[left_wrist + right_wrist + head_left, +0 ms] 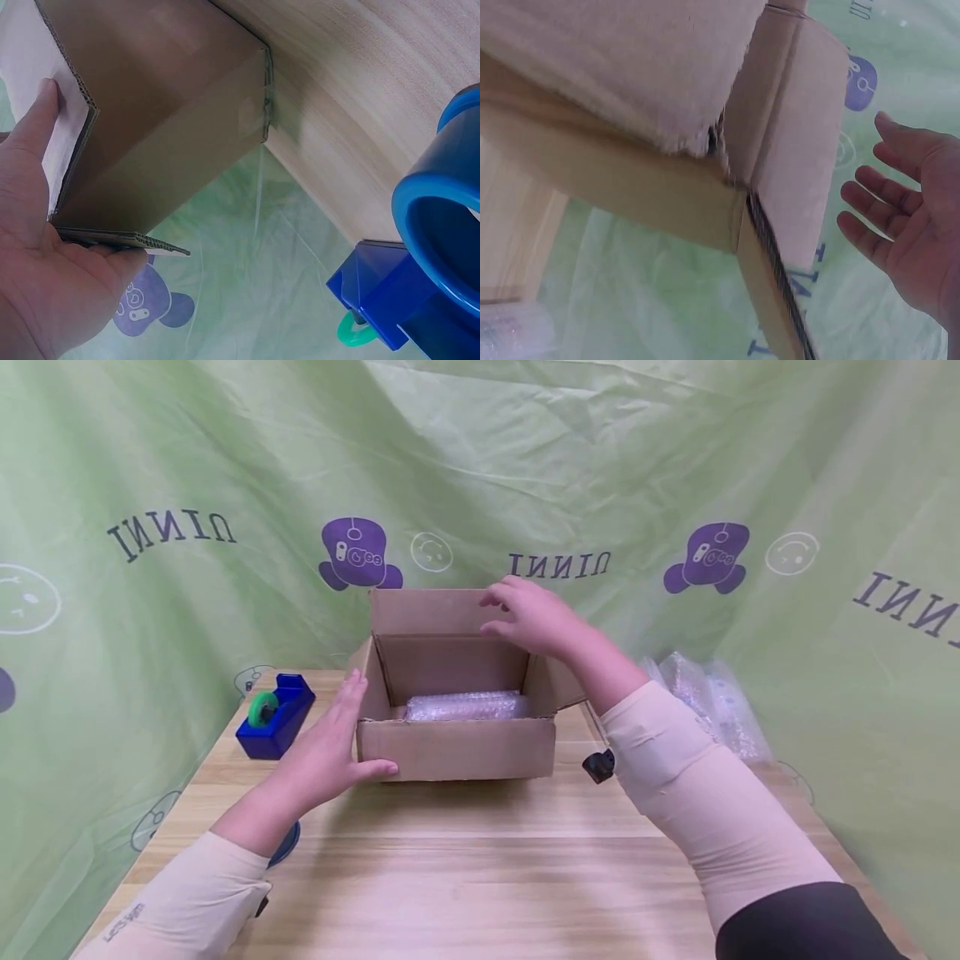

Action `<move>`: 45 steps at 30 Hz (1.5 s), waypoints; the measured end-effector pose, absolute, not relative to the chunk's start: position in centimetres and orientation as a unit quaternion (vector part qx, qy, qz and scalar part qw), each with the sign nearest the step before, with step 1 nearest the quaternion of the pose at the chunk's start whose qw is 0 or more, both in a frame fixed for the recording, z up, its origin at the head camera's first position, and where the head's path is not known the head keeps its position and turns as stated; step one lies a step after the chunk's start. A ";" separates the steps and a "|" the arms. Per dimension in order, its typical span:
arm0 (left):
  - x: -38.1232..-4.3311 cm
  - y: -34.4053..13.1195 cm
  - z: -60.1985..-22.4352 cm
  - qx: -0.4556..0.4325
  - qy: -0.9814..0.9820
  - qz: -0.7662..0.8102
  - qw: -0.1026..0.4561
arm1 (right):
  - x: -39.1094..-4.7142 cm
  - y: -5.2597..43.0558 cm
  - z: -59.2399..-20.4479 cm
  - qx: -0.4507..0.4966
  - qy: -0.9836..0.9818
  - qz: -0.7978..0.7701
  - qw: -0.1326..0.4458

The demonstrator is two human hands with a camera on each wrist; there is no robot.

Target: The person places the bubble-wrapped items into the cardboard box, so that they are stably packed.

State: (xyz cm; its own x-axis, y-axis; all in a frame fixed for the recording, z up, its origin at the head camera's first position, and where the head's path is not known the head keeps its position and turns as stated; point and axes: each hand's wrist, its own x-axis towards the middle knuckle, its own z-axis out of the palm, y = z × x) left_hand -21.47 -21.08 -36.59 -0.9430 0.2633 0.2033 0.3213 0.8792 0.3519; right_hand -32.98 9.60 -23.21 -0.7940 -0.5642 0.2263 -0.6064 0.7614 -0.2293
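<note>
An open cardboard box [456, 750] stands on the table with its flaps folded outward. Inside it lies a clear bubble-wrapped bundle [465, 706]; its contents are indistinct. My left hand [330, 752] is at the near left corner, thumb laid along the front flap and fingers extended against the left flap. From the left wrist, the thumb rests on the front flap [66, 127] and the other fingers are partly hidden behind the side flap [120, 238]. By the raised back flap [427, 612] hovers my right hand [532, 614], its fingers loosely bent and holding nothing.
A blue tape dispenser [277, 722] with a green roll stands left of the box. Partly under the left forearm is a round blue object [287, 843], ring-shaped in the left wrist view. Bubble wrap [712, 702] lies at the right back. Green cloth [480, 468] hangs behind.
</note>
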 end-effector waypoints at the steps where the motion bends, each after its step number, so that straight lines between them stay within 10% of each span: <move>1: -21.5 -21.1 -36.6 -0.151 -0.966 -0.194 0.076 | -32.9 10.0 -23.1 0.309 -0.936 0.154 0.074; 23: -21.5 -21.2 -36.7 -0.153 -0.966 -0.193 0.075 | -32.1 22.7 -24.6 0.183 -0.948 0.235 0.109; 45: -21.5 -21.3 -36.8 -0.164 -0.964 -0.194 0.075 | -33.2 27.6 -35.6 0.074 -0.981 0.181 -0.013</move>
